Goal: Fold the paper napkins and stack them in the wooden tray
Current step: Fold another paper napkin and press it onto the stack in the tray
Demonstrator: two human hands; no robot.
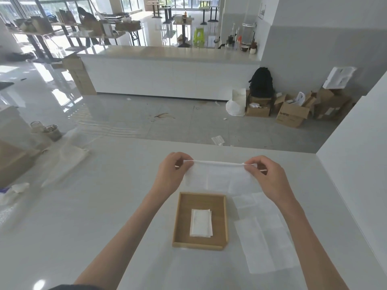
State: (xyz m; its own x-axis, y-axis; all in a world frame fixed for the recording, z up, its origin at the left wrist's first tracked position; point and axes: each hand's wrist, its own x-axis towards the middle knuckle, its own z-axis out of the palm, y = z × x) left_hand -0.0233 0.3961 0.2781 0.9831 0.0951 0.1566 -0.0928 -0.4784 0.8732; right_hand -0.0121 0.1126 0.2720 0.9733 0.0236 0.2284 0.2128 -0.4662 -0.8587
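Just beyond tray (222,219), napkin (219,176) seemingly pinched between both hands (217,164).

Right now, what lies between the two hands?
In the head view, a napkin stretches between the left hand and the right hand, each pinching a top corner.

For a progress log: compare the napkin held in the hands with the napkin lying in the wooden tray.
The held napkin is a wide sheet, pinched at its top corners by the left hand and right hand; the tray napkin is a narrow folded packet that nobody touches. The held one hangs beyond the wooden tray; the other lies flat inside it. Both are white paper.
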